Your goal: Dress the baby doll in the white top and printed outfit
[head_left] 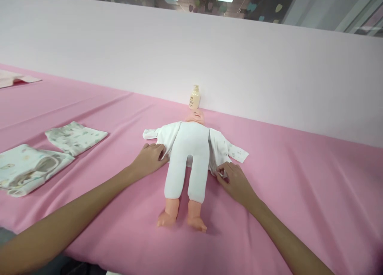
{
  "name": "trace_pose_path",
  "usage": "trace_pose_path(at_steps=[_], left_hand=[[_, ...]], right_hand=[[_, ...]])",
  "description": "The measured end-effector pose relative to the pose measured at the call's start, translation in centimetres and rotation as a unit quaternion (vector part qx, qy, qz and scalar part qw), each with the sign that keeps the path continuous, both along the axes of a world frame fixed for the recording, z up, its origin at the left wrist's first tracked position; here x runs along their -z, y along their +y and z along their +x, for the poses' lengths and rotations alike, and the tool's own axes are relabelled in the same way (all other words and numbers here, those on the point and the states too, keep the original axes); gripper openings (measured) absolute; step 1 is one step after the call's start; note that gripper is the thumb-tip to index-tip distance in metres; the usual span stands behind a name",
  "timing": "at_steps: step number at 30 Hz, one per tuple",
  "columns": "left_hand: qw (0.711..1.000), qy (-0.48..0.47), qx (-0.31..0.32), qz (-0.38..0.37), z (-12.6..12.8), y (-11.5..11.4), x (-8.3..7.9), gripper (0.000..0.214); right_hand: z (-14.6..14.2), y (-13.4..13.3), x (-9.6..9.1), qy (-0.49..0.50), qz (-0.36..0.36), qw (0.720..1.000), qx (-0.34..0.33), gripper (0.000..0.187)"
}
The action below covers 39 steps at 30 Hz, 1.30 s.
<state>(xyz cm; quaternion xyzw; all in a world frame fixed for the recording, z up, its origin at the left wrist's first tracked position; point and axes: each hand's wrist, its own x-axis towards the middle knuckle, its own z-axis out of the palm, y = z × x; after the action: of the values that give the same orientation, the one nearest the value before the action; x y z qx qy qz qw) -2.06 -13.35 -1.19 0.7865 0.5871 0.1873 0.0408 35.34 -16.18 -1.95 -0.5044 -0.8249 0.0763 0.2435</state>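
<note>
- The soft doll with white cloth body and pinkish plastic feet (189,155) is lying on its back in the middle of the bench, which is covered by smooth pink cloth (299,211); its head points to the wall and its feet point to the person.
- Under the doll there is a small white fabric jacket (220,145), which is spread open, with one sleeve extended to each side; the cuff on the right side shows a small print.
- The bare left hand (149,158) is beside the doll's hip, with the back of the hand upward and the fingers bent; its grip is closed on the edge of the jacket, between thumb and fingers.
- The left forearm comes from the lower left corner and makes a long slant over the pink cloth, with the wrist almost straight.
- The bare right hand (235,180) is at the other side, a little nearer to the person; its grip pinches the lower corner of the jacket with the thumb and the curled index finger.
- The right forearm comes from the lower right, also slanted inward, so both arms make a frame around the doll's legs.
- Behind the doll's head, a cream-coloured plastic pump bottle (194,98) stands upright near the plain white wall (269,75).
- To the left are folded white printed cloths (76,137).
</note>
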Motion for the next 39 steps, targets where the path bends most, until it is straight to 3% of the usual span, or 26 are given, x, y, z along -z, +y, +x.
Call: trace_pose_path(at_steps=[6, 11, 14, 17, 21, 24, 28, 33, 37, 39], left_hand=[[1.0, 0.008, 0.008, 0.014, -1.4, -0.8, -0.9, 0.029], [0.999, -0.022, 0.02, 0.02, -1.6, -1.2, -0.6, 0.032], [0.996, -0.04, 0.067, 0.04, -1.4, -1.2, -0.4, 0.029], [0.988, -0.047, 0.138, 0.046, -1.1, -1.2, -0.1, 0.029], [0.985, -0.041, 0.159, 0.044, -0.8, -1.2, 0.3, 0.028], [0.984, -0.029, 0.175, 0.034, -0.2, -1.6, 0.1, 0.029], [0.977, -0.039, 0.208, 0.014, 1.1, -2.5, -0.5, 0.034], [0.981, -0.047, 0.19, 0.015, 2.0, -2.7, -0.6, 0.027], [0.985, -0.017, 0.171, 0.027, 1.8, -1.9, 0.4, 0.013], [0.986, -0.009, 0.165, 0.022, 1.5, -1.5, 1.0, 0.011]], right_hand=[[-0.8, -1.3, -1.1, 0.04, -0.056, 0.994, -0.083, 0.02], [0.5, -0.5, -0.8, 0.077, 0.009, 0.996, -0.043, 0.022], [1.2, -0.2, -0.8, 0.063, 0.043, 0.995, -0.059, 0.016], [1.1, -0.3, -0.7, 0.024, 0.03, 0.993, -0.112, 0.031], [0.2, -0.8, -0.5, 0.004, 0.031, 0.989, -0.146, 0.038], [-0.6, -1.2, -0.8, 0.005, 0.039, 0.989, -0.141, 0.036], [-1.7, -1.7, -1.6, 0.013, -0.012, 0.99, -0.138, 0.027], [-2.7, -1.1, -1.2, 0.002, -0.031, 0.99, -0.135, 0.038], [-3.6, -0.1, -0.5, 0.008, -0.036, 0.997, -0.069, 0.011], [-4.1, 0.3, -0.5, 0.015, -0.061, 0.998, -0.021, 0.016]])
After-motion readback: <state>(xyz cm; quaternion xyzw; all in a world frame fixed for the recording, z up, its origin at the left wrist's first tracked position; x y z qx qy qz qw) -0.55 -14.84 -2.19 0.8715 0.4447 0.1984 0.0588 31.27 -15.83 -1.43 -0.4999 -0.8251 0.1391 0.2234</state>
